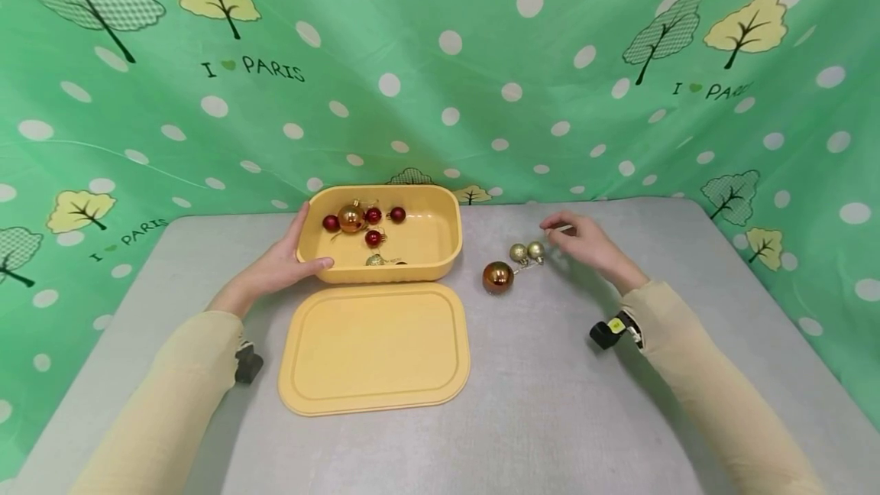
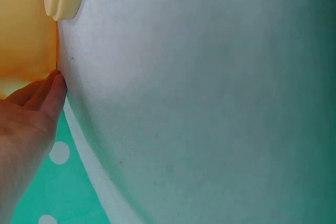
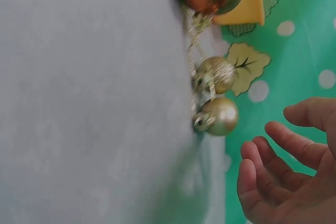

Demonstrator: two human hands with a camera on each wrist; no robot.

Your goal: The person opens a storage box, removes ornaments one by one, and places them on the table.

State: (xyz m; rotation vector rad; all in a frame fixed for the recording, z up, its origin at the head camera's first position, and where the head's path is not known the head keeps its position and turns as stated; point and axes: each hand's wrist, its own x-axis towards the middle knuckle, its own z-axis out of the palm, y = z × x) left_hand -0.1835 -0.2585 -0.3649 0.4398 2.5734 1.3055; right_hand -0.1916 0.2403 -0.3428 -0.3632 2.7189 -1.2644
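My left hand point(image 1: 282, 257) holds the left end of a yellow plastic box point(image 1: 433, 273), with the thumb at the near corner and the fingers along the end wall. Several dark red baubles point(image 1: 373, 238), a shiny copper-gold bauble point(image 1: 351, 217) and a small gold glitter bauble point(image 1: 374, 260) lie inside, partly hidden by the near wall. My right hand point(image 1: 580, 241) hovers with loosely bent fingers, nothing between them. Beside it on the table are a glittery gold bauble point(image 3: 218, 74), a smooth gold bauble point(image 3: 223, 116) and a larger copper bauble point(image 1: 498, 277), with gold strings.
A flat yellow lid point(image 1: 374, 348) lies on the grey table point(image 1: 550, 403) just in front of the box. Behind the table's far edge hangs a green cloth point(image 1: 481, 44) with white dots and printed trees. Each wrist carries a small black camera point(image 1: 606, 334).
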